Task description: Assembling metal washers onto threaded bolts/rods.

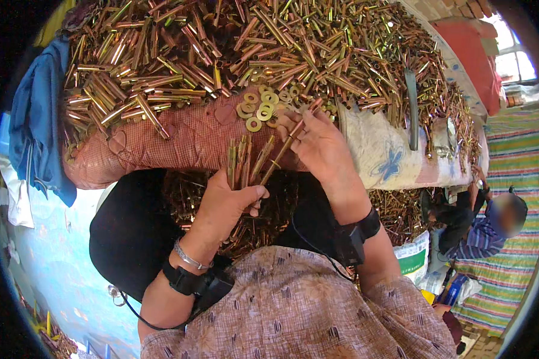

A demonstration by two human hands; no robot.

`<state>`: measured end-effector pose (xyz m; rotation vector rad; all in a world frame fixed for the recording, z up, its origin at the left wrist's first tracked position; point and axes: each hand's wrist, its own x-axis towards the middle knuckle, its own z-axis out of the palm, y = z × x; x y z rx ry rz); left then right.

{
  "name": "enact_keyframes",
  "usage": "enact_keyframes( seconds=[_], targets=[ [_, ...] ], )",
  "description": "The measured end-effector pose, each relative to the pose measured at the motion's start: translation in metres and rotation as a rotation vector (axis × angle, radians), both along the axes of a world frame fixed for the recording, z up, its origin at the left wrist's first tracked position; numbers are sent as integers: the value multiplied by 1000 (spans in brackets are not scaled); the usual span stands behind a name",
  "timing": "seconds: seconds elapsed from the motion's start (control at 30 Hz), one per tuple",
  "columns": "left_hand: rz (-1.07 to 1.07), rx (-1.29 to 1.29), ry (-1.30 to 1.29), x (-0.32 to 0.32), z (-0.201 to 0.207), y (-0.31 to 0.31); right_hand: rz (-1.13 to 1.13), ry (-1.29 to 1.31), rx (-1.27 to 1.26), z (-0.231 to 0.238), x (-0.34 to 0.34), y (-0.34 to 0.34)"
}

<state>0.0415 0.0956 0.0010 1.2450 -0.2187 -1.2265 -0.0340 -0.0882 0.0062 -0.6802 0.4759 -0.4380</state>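
My left hand [224, 200] is closed around several slim brass-coloured metal rods [241, 158], which stick up out of the fist in a loose fan. Between the thumb and fingers of my right hand [320, 143] is a longer metal bolt [292, 136], slanting down toward the left hand. A ring that looks like a washer [275, 163] sits around its lower part. Loose flat washers [253, 124] lie on the red padded cloth [185, 140], just left of my right fingers. Behind them spreads a large heap of metal tubes [179, 72].
A curved grey strip [412, 107] lies on the heap at the right, above a white cloth [371, 137] with a blue pattern. Blue fabric [39, 119] hangs at the left. More metal parts fill the space below the padded edge. Another person [485, 224] sits at the far right, near bags [413, 257].
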Motion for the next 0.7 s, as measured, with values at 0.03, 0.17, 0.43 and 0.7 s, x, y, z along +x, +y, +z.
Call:
enact_keyframes(
  seconds=[0.03, 0.17, 0.43, 0.7],
  targets=[
    [0, -2, -5, 1, 1, 1, 0, -5, -2, 2, 0, -1],
    [6, -20, -42, 1, 0, 2, 31, 135, -43, 8, -3, 0],
    [40, -24, 221, 0, 5, -3, 123, 206, -156, 3, -2, 26],
    [61, -87, 371, -3, 3, -5, 356, 297, -482, 15, -6, 50]
  ],
)
